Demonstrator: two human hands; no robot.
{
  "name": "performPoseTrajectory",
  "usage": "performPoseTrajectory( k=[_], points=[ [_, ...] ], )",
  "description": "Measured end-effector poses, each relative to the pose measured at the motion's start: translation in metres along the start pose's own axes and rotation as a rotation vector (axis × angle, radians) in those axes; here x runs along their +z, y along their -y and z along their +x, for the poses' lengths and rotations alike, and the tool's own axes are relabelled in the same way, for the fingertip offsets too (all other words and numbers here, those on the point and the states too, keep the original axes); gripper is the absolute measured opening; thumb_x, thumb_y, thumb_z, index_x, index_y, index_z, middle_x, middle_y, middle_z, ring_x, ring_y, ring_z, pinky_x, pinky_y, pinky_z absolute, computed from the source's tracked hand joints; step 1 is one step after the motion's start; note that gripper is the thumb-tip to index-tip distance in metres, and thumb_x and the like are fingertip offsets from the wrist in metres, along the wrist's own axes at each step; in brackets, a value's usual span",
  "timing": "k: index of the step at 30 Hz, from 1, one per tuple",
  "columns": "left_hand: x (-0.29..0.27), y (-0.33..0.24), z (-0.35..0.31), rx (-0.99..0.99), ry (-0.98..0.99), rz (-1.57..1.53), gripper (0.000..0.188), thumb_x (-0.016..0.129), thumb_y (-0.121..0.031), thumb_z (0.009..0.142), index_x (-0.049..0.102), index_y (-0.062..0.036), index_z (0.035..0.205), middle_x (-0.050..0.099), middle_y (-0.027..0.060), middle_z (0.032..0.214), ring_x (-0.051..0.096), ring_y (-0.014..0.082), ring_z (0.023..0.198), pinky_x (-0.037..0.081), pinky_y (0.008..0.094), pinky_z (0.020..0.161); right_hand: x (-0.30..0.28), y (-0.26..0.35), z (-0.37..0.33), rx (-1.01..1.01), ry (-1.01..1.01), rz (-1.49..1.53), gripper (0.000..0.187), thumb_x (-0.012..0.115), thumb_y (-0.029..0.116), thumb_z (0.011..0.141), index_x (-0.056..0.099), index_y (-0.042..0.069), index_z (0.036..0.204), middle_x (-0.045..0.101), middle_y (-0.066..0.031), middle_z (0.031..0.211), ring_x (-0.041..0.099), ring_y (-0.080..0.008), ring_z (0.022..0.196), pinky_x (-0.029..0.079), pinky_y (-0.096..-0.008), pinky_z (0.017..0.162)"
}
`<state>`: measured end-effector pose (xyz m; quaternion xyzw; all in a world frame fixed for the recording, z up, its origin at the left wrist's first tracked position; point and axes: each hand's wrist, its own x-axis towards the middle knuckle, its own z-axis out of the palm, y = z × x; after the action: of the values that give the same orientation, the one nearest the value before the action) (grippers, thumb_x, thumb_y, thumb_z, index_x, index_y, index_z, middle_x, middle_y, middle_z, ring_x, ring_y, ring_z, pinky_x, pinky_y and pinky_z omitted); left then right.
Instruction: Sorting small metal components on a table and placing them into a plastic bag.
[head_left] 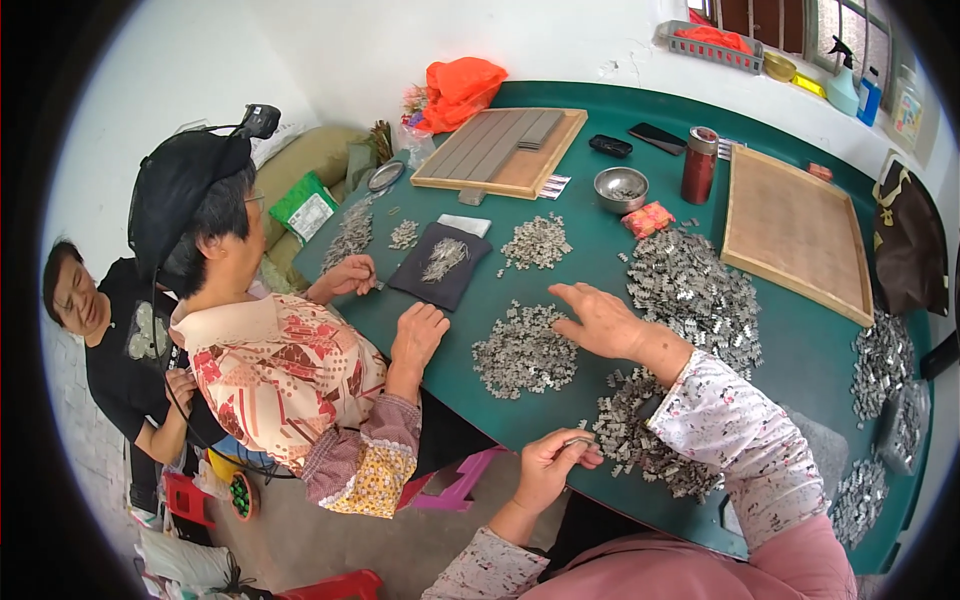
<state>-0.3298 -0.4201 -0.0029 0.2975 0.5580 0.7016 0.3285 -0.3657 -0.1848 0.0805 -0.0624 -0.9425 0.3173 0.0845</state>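
At far left, a co-worker in a patterned shirt (280, 370) sits at the green surface (450, 350). Beside that person, a green bag (304, 207) bears a white printed label, too small to read. A dark cloth (408, 268) carries thin wire-like pieces. To its right lies the near pile of small metal parts (525, 352). Left grip (545, 470): thumb and fingers pinched together on a small grey piece (578, 441), at the table edge. Right grip (615, 327): thumb and fingers moderately parted, at the pile's right side; contact cannot be told. Further right, a red-and-yellow packet (648, 220) adjoins the large pile (700, 295). On the window ledge, a blue bottle (868, 97) and a clear bottle (908, 108) carry labels, the latter colourfully printed.
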Motion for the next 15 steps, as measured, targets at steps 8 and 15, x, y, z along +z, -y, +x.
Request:
performPoseTrajectory(
  k=[8, 15],
  points=[
    [0.0, 0.002, -0.004, -0.006, -0.034, -0.021, 0.017, 0.054, -0.003, 0.097, 0.065, 0.0078, 0.105, 0.069, 0.0146, 0.092, 0.071, 0.0239, 0.079, 0.06, 0.0345, 0.069, -0.034, 0.004, -0.063, -0.128, -0.034, -0.147, 0.039, 0.066, 0.023, 0.088, 0.063, 0.0, 0.119, 0.06, -0.0199, 0.121, 0.056, -0.0368, 0.117, 0.046, -0.0442, 0.099],
    [0.015, 0.003, 0.009, -0.095, -0.128, -0.129, 0.017, 0.059, -0.009, 0.097, 0.065, 0.0048, 0.104, 0.069, 0.0136, 0.087, 0.07, 0.0234, 0.07, 0.059, 0.0341, 0.063, -0.094, -0.005, -0.22, 0.122, -0.12, -0.274, 0.038, 0.068, 0.021, 0.087, 0.063, 0.0, 0.118, 0.06, -0.0202, 0.121, 0.056, -0.0374, 0.115, 0.047, -0.0437, 0.098]
  ],
)
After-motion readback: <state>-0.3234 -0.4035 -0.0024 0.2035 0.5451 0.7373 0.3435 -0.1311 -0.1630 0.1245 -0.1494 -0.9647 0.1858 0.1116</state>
